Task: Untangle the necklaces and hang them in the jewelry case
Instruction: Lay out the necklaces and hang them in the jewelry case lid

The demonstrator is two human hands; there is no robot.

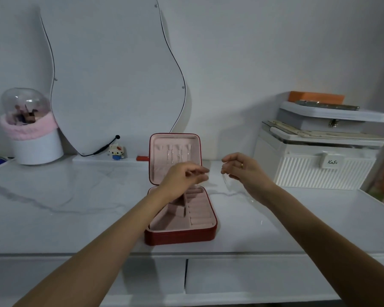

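A red jewelry case point(180, 237) with pink lining stands open on the marble table, its lid point(175, 151) upright. Thin chains point(169, 157) hang from the hooks inside the lid. My left hand point(184, 177) hovers in front of the lid's lower edge with fingers curled, thumb and fingertips together; I cannot tell what it pinches. My right hand point(244, 171), to the right of the case, pinches a fine, faint necklace chain point(225, 180) that droops below the fingers. Both hands are above the table.
A wavy mirror point(111, 74) leans on the wall behind. A white tub with pink trim and a clear dome point(31, 138) stands back left, a small toy figure point(116, 151) beside the mirror. Stacked white storage boxes point(319, 160) fill the back right. Drawers sit under the table's front edge point(186, 254).
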